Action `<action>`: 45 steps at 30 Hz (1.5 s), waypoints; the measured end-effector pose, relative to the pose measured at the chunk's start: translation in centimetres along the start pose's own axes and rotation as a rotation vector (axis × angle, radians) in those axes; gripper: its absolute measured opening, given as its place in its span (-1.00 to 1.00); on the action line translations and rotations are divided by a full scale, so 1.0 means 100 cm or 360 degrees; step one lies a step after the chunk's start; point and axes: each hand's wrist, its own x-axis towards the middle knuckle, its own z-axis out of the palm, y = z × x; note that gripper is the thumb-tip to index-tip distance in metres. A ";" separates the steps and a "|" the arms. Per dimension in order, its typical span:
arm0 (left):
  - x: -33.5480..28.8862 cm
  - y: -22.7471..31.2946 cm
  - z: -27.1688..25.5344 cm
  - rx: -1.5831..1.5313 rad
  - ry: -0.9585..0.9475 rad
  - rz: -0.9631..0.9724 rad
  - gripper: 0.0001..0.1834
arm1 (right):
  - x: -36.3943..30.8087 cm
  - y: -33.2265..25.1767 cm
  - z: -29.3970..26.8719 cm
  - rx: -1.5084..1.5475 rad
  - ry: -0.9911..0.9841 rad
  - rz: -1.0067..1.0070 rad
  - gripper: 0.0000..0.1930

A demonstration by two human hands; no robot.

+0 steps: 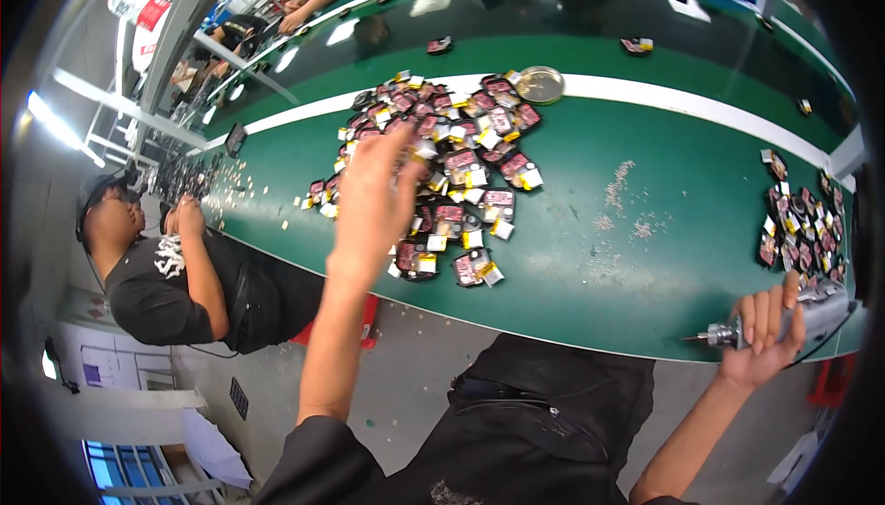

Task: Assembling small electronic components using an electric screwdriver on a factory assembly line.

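My left hand (369, 196) reaches over a heap of small black-cased electronic modules (461, 169) with reddish circuit boards and white-and-yellow tabs. Its thumb and index finger are apart, close to one module whose pale part looks blurred between them. At the right, my right hand (767, 325) is wrapped round a grey electric screwdriver (800, 319). The tool's bit points left over the bench's near edge. Just beyond that hand, a second cluster of similar modules (800, 229) lies on the green bench (562, 275).
Tiny screws (622, 196) are scattered between the two clusters. A round shallow dish (540, 85) stands by the white rail (645, 90). Beyond it, a dark green conveyor (553, 30) carries spaced-out modules. A co-worker (175, 275) sits at the left; other people work across the line.
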 end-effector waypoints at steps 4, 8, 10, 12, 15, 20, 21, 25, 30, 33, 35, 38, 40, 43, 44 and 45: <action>0.004 -0.013 0.010 0.0447 0.0012 0.0132 -0.62 | -0.005 0.019 -0.018 0.0041 0.0244 0.0051 -0.90; 0.017 0.065 0.044 -0.0106 -0.0170 0.0457 -0.68 | -0.008 0.020 -0.018 0.0172 0.0218 0.0045 -0.91; 0.019 0.091 0.065 -0.0278 -0.0440 0.0553 -0.72 | -0.010 0.019 -0.018 0.0097 0.0184 0.0041 -0.92; 0.021 0.103 0.080 -0.0350 -0.0481 0.0613 -0.77 | -0.010 0.018 -0.017 0.0113 0.0209 0.0044 -0.92; 0.023 0.106 0.090 -0.0144 -0.0547 0.0706 -0.81 | -0.009 0.015 -0.021 0.0177 0.0214 0.0111 -0.91; 0.023 0.101 0.101 0.0031 -0.0452 0.1054 -0.82 | -0.010 0.014 -0.022 0.0207 0.0199 0.0131 -0.91; 0.024 0.101 0.100 -0.0010 -0.0478 0.1020 -0.84 | -0.012 0.012 -0.023 0.0216 0.0175 0.0132 -0.91; 0.022 0.105 0.099 -0.0193 -0.0430 0.0898 -0.82 | -0.013 0.009 -0.025 0.0238 0.0165 0.0132 -0.91; -0.003 0.123 0.087 -0.0899 -0.0442 0.0334 -0.91 | -0.013 0.013 -0.027 0.0178 0.0129 0.0106 -0.90; -0.030 0.151 0.071 -0.1808 -0.0631 -0.0197 -0.96 | -0.009 0.018 -0.016 0.0223 0.0128 -0.0023 -0.90; -0.043 0.160 0.065 -0.2274 -0.0792 -0.0353 -0.93 | -0.006 0.021 0.001 0.0316 0.0085 -0.0066 -0.89; -0.063 0.175 0.068 -0.2780 -0.0808 -0.0538 -0.88 | -0.006 0.027 0.034 0.0409 0.0100 -0.0183 -0.92; -0.069 0.177 0.069 -0.2823 -0.0795 -0.0523 -0.87 | -0.006 0.032 0.042 0.0416 0.0154 -0.0237 -0.91; -0.071 0.182 0.067 -0.2946 -0.0865 -0.0605 -0.87 | -0.007 0.036 0.050 0.0319 0.0156 -0.0276 -0.91; -0.071 0.182 0.067 -0.2945 -0.0857 -0.0614 -0.87 | -0.007 0.037 0.051 0.0320 0.0158 -0.0266 -0.91; -0.072 0.183 0.067 -0.2968 -0.0857 -0.0623 -0.87 | -0.008 0.037 0.051 0.0293 0.0169 -0.0250 -0.91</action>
